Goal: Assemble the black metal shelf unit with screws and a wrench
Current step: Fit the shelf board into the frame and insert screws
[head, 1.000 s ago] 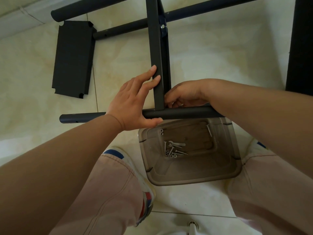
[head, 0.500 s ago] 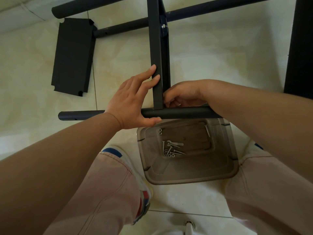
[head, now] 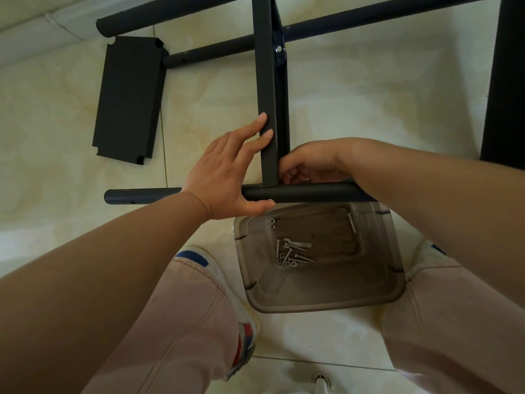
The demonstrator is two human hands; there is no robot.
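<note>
A black shelf panel (head: 268, 89) stands on edge and meets a black round tube (head: 306, 193) lying across in front of me. My left hand (head: 224, 177) braces the joint: fingers flat against the panel's left face, thumb under the tube, a screw head (head: 271, 200) showing by the thumb tip. My right hand (head: 309, 164) is curled at the inner corner right of the panel; what its fingertips pinch is hidden. A small wrench (head: 297, 245) and several screws (head: 287, 257) lie in a clear plastic tray (head: 366, 294).
A loose black shelf panel (head: 129, 98) lies flat at the upper left. Two more black tubes (head: 355, 19) run across the far floor, one bolted to the panel. A dark upright (head: 504, 81) stands at the right edge. My knees and shoes flank the tray.
Hands hold the same grip on the joint. The view has shifted slightly; the right hand's fingers have curled a little tighter into the corner.
</note>
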